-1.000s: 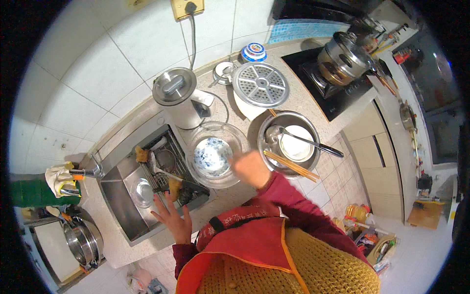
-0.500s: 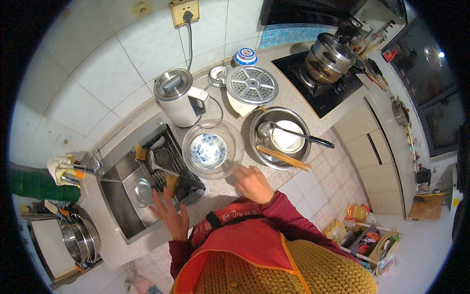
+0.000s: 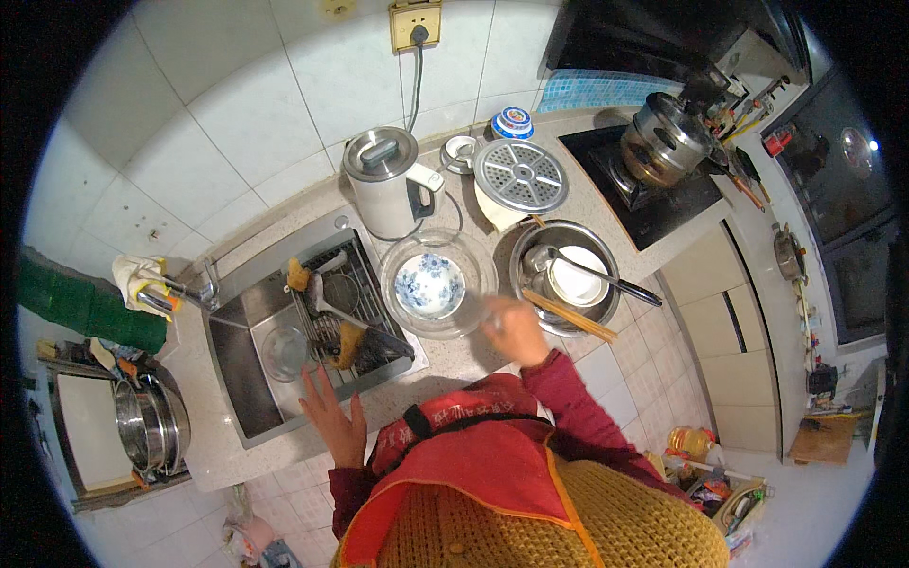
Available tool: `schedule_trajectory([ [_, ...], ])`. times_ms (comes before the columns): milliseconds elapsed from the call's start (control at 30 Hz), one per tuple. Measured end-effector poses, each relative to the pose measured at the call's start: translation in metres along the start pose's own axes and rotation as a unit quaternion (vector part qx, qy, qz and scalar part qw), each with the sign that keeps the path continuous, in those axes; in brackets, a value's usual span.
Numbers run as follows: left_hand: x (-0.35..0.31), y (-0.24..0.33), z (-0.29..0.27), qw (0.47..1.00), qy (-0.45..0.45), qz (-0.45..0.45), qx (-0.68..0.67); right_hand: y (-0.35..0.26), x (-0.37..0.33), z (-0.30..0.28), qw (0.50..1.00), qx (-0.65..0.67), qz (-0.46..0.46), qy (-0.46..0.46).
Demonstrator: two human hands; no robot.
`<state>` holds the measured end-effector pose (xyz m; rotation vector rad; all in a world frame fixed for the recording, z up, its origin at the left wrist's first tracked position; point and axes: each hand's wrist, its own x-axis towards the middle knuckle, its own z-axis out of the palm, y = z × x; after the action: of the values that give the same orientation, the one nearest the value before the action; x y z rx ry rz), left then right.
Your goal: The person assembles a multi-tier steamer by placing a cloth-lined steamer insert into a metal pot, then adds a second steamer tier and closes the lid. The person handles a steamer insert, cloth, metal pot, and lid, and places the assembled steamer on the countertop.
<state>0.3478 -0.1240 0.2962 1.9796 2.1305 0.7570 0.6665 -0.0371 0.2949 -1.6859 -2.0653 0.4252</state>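
My left hand (image 3: 333,417) hovers over the sink's front edge with its fingers spread, holding nothing. Below its fingertips, a round clear dish (image 3: 285,354) lies in the steel sink (image 3: 241,369). My right hand (image 3: 516,331) is beside the near right rim of a clear glass bowl (image 3: 481,270); its fingers are curled and slightly blurred, so what they pinch is hidden. Inside or under that glass, a white bowl with blue flowers (image 3: 429,286) shows. Right of it stands a steel basin (image 3: 526,235) with a white bowl (image 3: 579,275), a black-handled ladle (image 3: 625,286) and wooden chopsticks (image 3: 578,318).
A rack (image 3: 331,275) in the sink's right half carries utensils and brushes. Behind the glass bowl stand a white kettle (image 3: 383,194) and a perforated steamer plate (image 3: 521,174). A lidded pot (image 3: 663,142) sits on the stove (image 3: 606,170) at the back right. The faucet (image 3: 204,289) is at left.
The whole view has shifted, moving the counter things rightward. My right hand has moved a little away from me, staying by the glass bowl's rim. My left hand remains spread near the sink.
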Motion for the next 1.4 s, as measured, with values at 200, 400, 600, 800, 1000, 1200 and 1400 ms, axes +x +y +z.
schedule_trajectory([
  [200,-0.011,-0.005,0.000,0.999,-0.004,-0.037,-0.003,0.167,0.115,-0.035,0.948,0.198,0.123,0.216],
  [400,-0.013,0.008,0.007,0.995,0.015,-0.099,0.014,0.290,0.186,-0.022,0.724,0.473,0.457,0.208],
  [600,-0.010,0.030,0.020,0.993,0.020,-0.117,0.000,0.313,0.200,-0.028,0.709,0.501,0.483,0.117],
  [800,-0.013,0.055,0.044,0.994,0.002,-0.105,-0.022,0.311,0.201,-0.036,0.746,0.438,0.491,0.100],
  [1000,-0.010,0.062,0.046,0.995,0.005,-0.088,-0.039,0.314,0.201,-0.043,0.728,0.495,0.447,0.157],
  [1200,-0.026,0.063,0.035,0.994,0.000,-0.103,-0.028,0.321,0.214,-0.024,0.744,0.457,0.481,0.086],
  [1400,-0.061,0.055,0.016,0.983,0.013,-0.183,-0.016,0.306,0.213,-0.022,0.781,0.384,0.477,0.120],
])
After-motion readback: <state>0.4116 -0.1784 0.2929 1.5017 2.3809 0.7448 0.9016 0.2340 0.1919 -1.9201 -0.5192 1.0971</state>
